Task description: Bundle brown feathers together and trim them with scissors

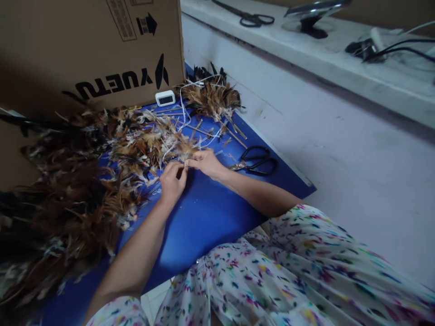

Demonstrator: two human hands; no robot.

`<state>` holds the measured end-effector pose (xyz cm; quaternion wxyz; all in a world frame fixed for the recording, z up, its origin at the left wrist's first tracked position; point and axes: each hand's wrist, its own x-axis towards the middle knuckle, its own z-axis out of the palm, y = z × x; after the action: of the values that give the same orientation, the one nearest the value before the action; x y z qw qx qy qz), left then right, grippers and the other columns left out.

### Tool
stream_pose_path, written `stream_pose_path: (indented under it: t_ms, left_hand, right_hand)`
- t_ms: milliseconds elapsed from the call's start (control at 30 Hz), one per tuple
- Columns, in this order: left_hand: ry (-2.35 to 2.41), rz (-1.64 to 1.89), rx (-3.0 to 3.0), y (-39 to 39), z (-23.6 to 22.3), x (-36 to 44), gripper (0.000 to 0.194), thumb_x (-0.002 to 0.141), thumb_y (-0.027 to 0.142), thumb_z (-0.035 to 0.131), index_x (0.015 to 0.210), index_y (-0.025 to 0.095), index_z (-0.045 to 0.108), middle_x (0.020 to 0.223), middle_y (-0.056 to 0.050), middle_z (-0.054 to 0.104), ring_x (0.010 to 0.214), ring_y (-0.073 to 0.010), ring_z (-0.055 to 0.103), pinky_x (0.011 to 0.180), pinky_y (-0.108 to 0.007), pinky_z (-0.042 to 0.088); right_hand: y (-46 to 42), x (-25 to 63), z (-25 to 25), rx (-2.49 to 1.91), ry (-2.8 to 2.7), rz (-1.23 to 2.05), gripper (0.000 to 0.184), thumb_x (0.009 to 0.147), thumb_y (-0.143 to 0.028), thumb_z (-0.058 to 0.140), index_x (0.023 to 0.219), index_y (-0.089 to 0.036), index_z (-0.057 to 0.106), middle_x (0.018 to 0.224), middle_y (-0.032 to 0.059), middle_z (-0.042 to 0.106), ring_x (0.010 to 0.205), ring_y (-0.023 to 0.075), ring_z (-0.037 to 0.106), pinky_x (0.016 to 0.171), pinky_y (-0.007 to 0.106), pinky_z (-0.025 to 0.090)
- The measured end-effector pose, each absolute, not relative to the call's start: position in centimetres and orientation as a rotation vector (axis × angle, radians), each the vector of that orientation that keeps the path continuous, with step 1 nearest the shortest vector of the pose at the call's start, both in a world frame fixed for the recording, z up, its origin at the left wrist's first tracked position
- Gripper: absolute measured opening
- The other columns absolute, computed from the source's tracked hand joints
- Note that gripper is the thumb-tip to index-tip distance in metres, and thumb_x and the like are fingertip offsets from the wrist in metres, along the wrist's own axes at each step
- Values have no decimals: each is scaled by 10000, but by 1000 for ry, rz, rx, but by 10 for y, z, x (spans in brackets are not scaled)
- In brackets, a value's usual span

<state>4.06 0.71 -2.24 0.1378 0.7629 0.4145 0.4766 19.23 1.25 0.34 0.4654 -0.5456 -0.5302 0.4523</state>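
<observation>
My left hand (172,181) and my right hand (206,164) meet fingertip to fingertip just above the blue tabletop (204,213). Both are closed in a pinch on the pale lower end of a small tuft of brown feathers (186,149), whose tips point away from me. Its exact outline blurs into the pile of brown and white feathers (142,142) behind it. Black-handled scissors (256,160) lie to the right of my right hand, apart from it. A thin white cord (183,106) runs across the table behind my hands.
A large heap of dark brown feathers (78,203) covers the left side. At the back stand a cardboard box (102,50) and a small white digital clock (165,98). A feather bundle (212,97) and thin sticks (236,133) lie near the wall. Another pair of scissors (251,19) rests on the ledge (288,50).
</observation>
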Motion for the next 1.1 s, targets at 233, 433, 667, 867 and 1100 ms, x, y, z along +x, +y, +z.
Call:
stream_pose_path:
  t_ms: [233, 433, 667, 867, 1100]
  left_hand:
    - [1044, 1296, 1381, 14, -32, 40, 181, 811, 343, 623, 776, 174, 676, 658, -1, 648, 589, -125, 608, 642, -272, 514]
    - [947, 1265, 1055, 14, -27, 46, 244, 682, 382, 757, 749, 162, 676, 613, 7, 651, 543, -105, 598, 592, -251, 519]
    - [953, 1222, 952, 15, -23, 45, 374, 541, 426, 857, 733, 159, 679, 611, 2, 655, 539, -102, 607, 557, -243, 544]
    - [970, 1220, 973, 15, -25, 43, 386, 524, 393, 866, 755, 159, 664, 633, 3, 653, 559, -105, 619, 568, -246, 556]
    - [972, 1255, 1127, 16, -27, 41, 362, 603, 358, 822, 890, 177, 696, 666, 7, 668, 547, -103, 614, 589, -259, 547]
  right_hand:
    - [17, 197, 3, -1286, -1196, 1318, 264, 636, -338, 721, 577, -155, 541, 504, -69, 463, 489, 48, 361, 482, 212, 251]
    - [19, 200, 0, -1292, -1176, 1384, 313, 666, -343, 726, 557, -167, 492, 434, -98, 397, 416, 29, 291, 431, 205, 187]
    - [18, 200, 5, -1263, -1132, 1500, 287, 719, -251, 699, 551, -171, 481, 380, -108, 367, 364, 23, 251, 392, 203, 147]
    - [17, 201, 6, -1249, -1150, 1506, 299, 738, -223, 702, 541, -170, 483, 367, -109, 360, 347, 18, 245, 374, 203, 135]
    - [17, 201, 7, -1227, -1128, 1542, 270, 741, -195, 694, 554, -163, 503, 370, -104, 376, 344, 17, 238, 364, 202, 128]
